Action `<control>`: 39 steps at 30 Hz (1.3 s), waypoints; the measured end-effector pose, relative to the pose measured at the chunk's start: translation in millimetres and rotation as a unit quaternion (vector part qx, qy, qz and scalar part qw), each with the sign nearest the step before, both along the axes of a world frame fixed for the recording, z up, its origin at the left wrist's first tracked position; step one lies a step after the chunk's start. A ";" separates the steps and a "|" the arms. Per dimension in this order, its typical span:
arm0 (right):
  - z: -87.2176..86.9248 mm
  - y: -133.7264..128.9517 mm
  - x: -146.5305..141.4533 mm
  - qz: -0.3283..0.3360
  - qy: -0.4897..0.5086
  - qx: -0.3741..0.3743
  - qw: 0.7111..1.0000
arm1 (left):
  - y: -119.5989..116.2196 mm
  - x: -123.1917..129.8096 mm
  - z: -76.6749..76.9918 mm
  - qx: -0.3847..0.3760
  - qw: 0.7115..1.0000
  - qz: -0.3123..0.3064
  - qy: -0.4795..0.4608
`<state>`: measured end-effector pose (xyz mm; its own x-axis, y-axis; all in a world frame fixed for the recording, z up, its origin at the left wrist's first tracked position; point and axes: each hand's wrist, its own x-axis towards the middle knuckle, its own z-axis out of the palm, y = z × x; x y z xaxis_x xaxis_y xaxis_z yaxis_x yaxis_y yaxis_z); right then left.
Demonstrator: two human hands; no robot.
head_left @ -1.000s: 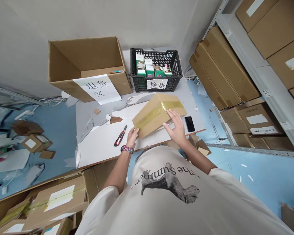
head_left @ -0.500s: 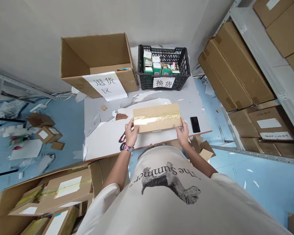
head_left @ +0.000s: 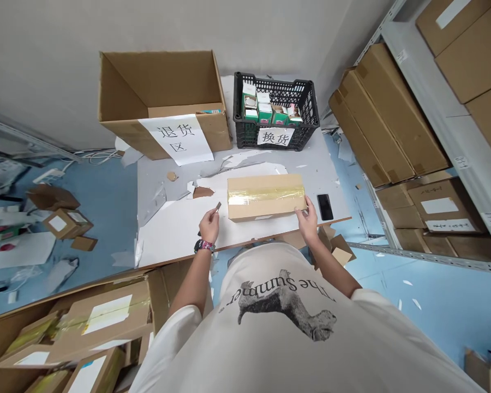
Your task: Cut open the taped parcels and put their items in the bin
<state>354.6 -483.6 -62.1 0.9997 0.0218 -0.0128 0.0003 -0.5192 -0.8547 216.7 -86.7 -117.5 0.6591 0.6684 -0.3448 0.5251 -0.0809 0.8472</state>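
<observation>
A long cardboard box (head_left: 265,210) lies on the table, with yellowish clear tape running along its top. My right hand (head_left: 307,219) holds the box's near right corner, thumb on the front and fingers on the end. Left of the box and apart from it, my left hand (head_left: 209,226) is closed around a utility knife (head_left: 218,207). The knife's tip points up and to the right, toward the box; most of its handle is hidden by the hand. A patterned watch band (head_left: 205,245) is on my left wrist.
A large open carton (head_left: 163,82) with a paper sign and a black crate (head_left: 276,143) of small green-white boxes stand at the back. A phone (head_left: 324,207) lies to the right. Shelves with cartons (head_left: 396,120) are at right; a carton of parcels (head_left: 151,295) stands front left.
My left hand has let go of the box's left end, moved left and picked up the utility knife from the table. My right hand stays on the box, which has shifted slightly.
</observation>
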 end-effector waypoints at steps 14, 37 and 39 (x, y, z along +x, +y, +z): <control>41.3 -5.5 -16.7 0.031 -0.122 -0.074 0.989 | 39.5 -54.9 -60.0 0.248 0.910 -0.177 0.282; 95.4 169.4 -38.1 0.269 0.083 0.171 0.944 | -53.5 5.8 101.0 0.085 0.962 -0.123 -0.227; 93.5 174.7 -36.7 0.254 0.086 0.196 0.943 | -69.8 4.9 109.8 0.082 0.951 -0.162 -0.249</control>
<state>317.8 -308.9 31.4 0.8427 0.5346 -0.0646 0.0080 -0.1325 -0.9912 221.7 -156.5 -7.7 0.8943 0.4197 0.1550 -0.0129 -0.3221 0.9466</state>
